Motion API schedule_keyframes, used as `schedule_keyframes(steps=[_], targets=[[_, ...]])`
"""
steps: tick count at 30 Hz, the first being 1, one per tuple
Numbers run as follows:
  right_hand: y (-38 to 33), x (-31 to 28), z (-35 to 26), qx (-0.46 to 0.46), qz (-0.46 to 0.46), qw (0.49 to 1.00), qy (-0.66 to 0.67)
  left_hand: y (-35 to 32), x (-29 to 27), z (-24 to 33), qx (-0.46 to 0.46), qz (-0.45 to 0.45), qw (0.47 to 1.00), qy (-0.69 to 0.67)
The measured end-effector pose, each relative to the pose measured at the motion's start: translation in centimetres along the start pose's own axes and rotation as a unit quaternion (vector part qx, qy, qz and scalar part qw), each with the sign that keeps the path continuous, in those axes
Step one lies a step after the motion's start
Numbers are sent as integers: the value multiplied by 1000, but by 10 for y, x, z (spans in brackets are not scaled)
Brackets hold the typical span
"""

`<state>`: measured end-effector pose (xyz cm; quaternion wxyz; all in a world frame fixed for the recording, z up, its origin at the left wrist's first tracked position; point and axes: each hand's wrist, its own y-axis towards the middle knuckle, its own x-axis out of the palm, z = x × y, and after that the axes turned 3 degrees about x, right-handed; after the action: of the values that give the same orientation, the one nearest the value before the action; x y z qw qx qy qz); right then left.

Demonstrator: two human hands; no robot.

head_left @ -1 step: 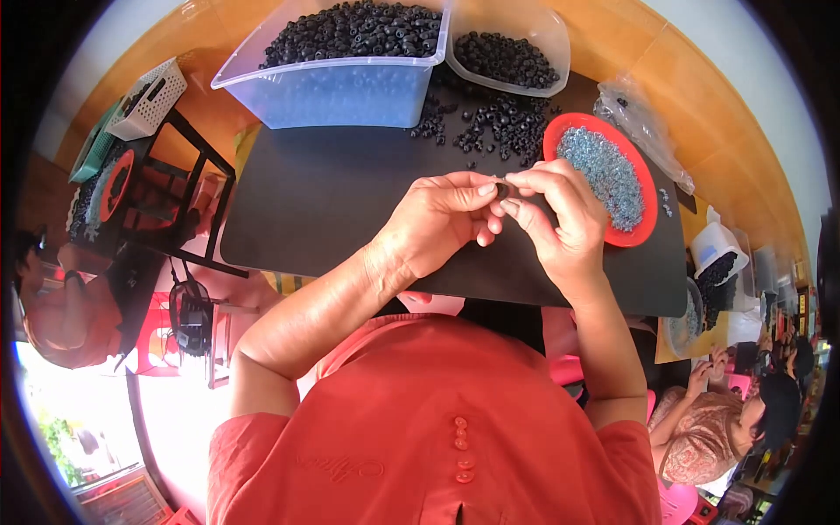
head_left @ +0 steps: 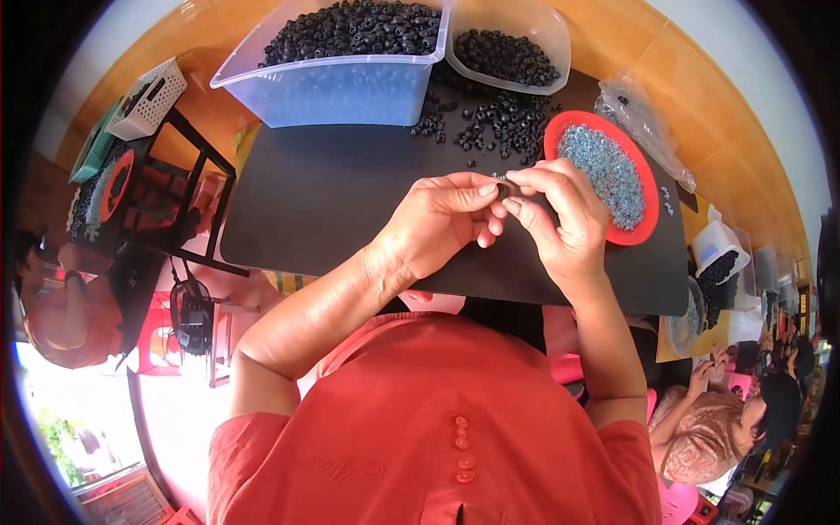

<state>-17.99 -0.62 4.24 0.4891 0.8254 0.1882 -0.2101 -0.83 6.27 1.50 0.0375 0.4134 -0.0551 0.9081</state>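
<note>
Over the dark table, my left hand (head_left: 446, 214) pinches a small round black part (head_left: 502, 190) between thumb and fingers. Close against its other side is my right hand (head_left: 560, 210), its thumb and index finger bent together at the part. Whatever sits between those right fingertips is too small to make out. A red oval tray (head_left: 648, 188) just beyond my right hand holds a heap of small silvery metal pieces (head_left: 604, 175). Loose black parts (head_left: 503, 129) like the held one lie scattered past my fingertips.
At the back of the table (head_left: 332, 210) stand a large clear bin (head_left: 341, 92) and a smaller clear tub (head_left: 525, 88), both full of black parts. A plastic bag (head_left: 643, 131) lies at the back right. Other people sit on the left and right.
</note>
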Motion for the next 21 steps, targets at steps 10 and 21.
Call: schedule_keyframes(steps=[10,21], targets=[[-20,5,3,-5,-6,1000,5,-3,-5,-16,-24,-28,999,-12],[-52,-25,18,53,52,974,-216,-7,-13,-14,17,31,999,29]])
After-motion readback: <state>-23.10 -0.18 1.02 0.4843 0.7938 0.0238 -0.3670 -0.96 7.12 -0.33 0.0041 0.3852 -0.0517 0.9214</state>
